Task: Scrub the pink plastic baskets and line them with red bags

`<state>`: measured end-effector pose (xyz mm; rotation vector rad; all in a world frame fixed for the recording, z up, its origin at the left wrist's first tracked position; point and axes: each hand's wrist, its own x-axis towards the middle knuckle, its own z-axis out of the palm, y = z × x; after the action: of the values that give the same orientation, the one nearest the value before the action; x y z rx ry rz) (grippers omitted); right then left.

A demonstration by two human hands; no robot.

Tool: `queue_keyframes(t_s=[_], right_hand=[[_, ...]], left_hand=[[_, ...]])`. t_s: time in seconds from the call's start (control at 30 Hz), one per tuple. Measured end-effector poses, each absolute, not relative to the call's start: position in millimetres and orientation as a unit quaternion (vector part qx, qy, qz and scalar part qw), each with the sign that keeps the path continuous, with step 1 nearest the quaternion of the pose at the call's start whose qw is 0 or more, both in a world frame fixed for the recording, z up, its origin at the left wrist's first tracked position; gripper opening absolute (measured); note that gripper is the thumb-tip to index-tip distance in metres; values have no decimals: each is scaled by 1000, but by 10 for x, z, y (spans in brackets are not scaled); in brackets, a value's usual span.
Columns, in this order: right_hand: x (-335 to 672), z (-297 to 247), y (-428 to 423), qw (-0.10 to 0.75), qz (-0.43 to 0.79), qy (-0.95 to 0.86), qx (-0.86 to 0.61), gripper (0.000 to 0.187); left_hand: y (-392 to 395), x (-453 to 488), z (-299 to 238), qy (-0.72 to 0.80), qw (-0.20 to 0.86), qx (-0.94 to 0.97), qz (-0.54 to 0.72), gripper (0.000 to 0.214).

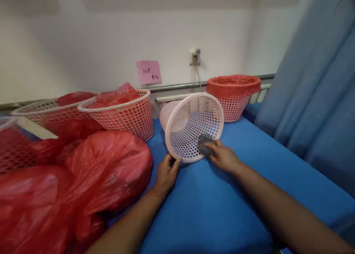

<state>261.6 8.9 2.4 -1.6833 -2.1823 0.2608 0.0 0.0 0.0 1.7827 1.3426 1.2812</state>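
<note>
Lower left of frame: red bags (111,165) heaped loose; contents can't be told. Centre: left hand (166,174) closed, thumb and fingers pinching the lower rim of the pink-white basket (177,145), which lies on its side, mouth toward the viewer; probably held so it won't roll. Right hand (223,156) grips a grey pad (204,144), fingers closed around it, at the lower right of the mouth; the tilt likely gives access inside. Basket unlined. Behind, left of centre: mesh basket (133,115), red plastic bunched inside. Right of centre: upright lined basket (231,109), red liner folded over its rim.
</note>
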Motion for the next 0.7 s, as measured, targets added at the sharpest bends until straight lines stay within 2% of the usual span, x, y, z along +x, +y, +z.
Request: queue_keyframes(t_s=[0.13,0.2,0.33,0.4,0.57,0.7], right_hand=[[2819,68,181,188,56,-702,-685,55],[2717,30,148,201,105,-731,-643,55],[2323,-67,-1,272,258,-800,-469,59],[2251,-58,-38,283,276,-812,-430,60],[2675,117,94,239,98,-729,-634,54],[2880,138,169,241,73,-677,-692,53]], left_hand=[[-11,-40,32,508,273,657,485,26],[-1,-36,3,505,280,657,484,26],[38,-16,-122,475,331,680,449,30],[55,-25,-170,467,347,688,434,31],[47,-76,-140,487,316,679,449,34],[9,-57,-60,490,296,683,454,27]])
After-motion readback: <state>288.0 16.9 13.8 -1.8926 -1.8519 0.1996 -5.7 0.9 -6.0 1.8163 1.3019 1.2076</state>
